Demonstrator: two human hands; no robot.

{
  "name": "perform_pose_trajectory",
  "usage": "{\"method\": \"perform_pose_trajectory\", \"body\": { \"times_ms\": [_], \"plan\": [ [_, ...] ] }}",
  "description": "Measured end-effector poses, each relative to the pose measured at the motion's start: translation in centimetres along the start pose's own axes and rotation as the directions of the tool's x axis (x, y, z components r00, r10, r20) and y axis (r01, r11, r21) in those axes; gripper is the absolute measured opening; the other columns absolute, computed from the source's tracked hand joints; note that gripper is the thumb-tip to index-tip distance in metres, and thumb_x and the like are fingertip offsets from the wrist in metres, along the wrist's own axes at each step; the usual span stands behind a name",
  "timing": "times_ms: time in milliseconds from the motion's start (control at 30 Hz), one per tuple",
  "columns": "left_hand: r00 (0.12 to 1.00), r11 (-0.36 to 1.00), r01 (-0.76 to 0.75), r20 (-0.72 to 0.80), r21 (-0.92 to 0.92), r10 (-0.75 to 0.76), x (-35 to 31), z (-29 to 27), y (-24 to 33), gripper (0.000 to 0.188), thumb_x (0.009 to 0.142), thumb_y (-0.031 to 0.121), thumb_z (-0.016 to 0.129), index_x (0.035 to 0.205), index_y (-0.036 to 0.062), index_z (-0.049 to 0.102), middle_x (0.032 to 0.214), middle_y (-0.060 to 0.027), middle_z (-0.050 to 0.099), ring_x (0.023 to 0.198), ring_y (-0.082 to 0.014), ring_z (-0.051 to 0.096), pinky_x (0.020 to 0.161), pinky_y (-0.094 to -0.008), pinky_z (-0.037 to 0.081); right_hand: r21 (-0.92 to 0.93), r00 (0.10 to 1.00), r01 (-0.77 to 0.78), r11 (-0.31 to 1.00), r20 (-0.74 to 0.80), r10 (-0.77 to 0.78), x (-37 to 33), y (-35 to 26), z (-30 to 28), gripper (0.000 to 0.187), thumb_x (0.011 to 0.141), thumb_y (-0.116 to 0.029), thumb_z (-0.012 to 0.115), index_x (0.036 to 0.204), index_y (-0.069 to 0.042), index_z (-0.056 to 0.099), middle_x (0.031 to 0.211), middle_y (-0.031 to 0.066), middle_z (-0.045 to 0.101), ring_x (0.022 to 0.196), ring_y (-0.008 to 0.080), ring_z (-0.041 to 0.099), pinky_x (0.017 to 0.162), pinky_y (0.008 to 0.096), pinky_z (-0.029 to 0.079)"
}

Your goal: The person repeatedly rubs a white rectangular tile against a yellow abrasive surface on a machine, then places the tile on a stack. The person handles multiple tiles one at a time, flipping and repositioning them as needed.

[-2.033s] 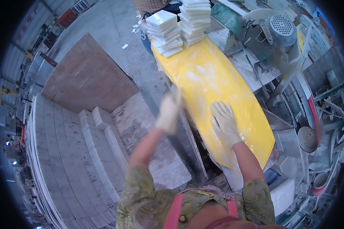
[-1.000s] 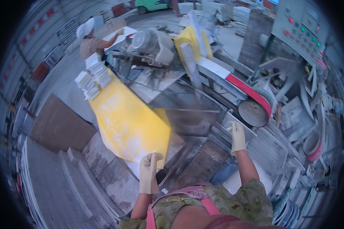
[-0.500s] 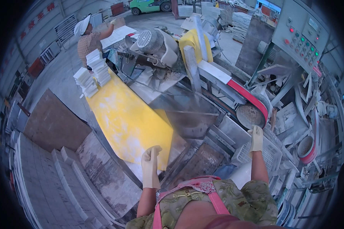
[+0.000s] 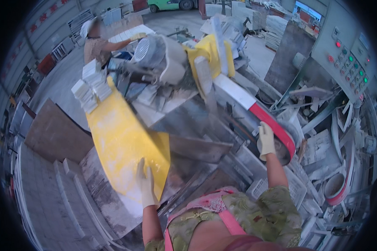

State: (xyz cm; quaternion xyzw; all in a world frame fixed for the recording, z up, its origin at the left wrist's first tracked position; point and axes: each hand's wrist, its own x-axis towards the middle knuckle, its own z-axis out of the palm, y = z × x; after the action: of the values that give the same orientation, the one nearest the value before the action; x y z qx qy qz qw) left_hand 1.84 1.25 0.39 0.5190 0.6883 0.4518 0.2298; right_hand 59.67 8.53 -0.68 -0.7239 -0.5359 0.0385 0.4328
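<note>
My left hand [image 4: 145, 184], in a pale glove, is open with its fingers stretched out over the near end of a yellow sheet [image 4: 123, 142]. Whether it touches the sheet I cannot tell. The sheet slopes away on a long surface toward two stacks of white stone pieces [image 4: 95, 79] at its far end. My right hand [image 4: 267, 143], also gloved, is raised beside the red guard [image 4: 272, 125] of a belt machine, in front of the round wheel. Its fingers point up, somewhat apart, and nothing shows in them. Contact with the guard is unclear.
A co-worker [image 4: 97, 44] in a white hat reaches over pale slabs at the far left. A motor [image 4: 155, 56] stands mid-scene. At the right are a control panel [image 4: 343, 54] with lit buttons and scattered offcuts. Stacked grey slabs [image 4: 46, 192] line the left; a white basket [image 4: 297, 190] sits near me.
My left hand has shifted left and its fingers have straightened. The right hand has moved left and up along the belt machine. The view has turned slightly; the co-worker's arm is lower.
</note>
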Motion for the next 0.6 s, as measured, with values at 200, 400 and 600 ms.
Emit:
{"method": "perform_pose_trajectory", "body": {
  "times_ms": [200,400,600],
  "plan": [
    [0.987,0.858,0.046,-0.157,0.512,0.041,4.6,4.1,-0.2,0.057,0.102,0.032,0.055,0.154,0.0091,0.045,0.154,-0.0226,0.047,0.148,-0.0388,0.036,0.123,-0.0491,0.025,-0.259,0.964,0.243,0.935,0.168,-0.204,7.6,1.0,3.2,0.057,0.094,-0.031,0.064,0.143,-0.002,0.053,0.145,0.0203,0.056,0.139,0.039,0.047,0.117,0.0469,0.036],
    [0.973,0.676,0.194,-0.228,0.711,-0.039,5.1,6.0,-2.2,0.056,0.106,0.031,0.045,0.153,0.0011,0.042,0.154,-0.0272,0.045,0.147,-0.0401,0.036,0.124,-0.0499,0.021,-0.411,0.964,0.266,0.872,0.121,-0.237,10.4,3.4,7.2,0.059,0.096,-0.035,0.059,0.143,-0.003,0.049,0.139,0.0164,0.056,0.128,0.0337,0.049,0.11,0.046,0.037],
    [0.969,0.622,0.177,-0.246,0.762,0.025,4.3,6.9,-2.3,0.055,0.105,0.029,0.045,0.152,0.0003,0.044,0.155,-0.0246,0.045,0.148,-0.0396,0.036,0.125,-0.049,0.019,-0.508,0.973,0.217,0.833,0.183,-0.142,10.3,2.2,7.0,0.061,0.097,-0.038,0.057,0.147,-0.004,0.046,0.147,0.0156,0.05,0.136,0.0342,0.044,0.118,0.0482,0.029]
  ]
}}
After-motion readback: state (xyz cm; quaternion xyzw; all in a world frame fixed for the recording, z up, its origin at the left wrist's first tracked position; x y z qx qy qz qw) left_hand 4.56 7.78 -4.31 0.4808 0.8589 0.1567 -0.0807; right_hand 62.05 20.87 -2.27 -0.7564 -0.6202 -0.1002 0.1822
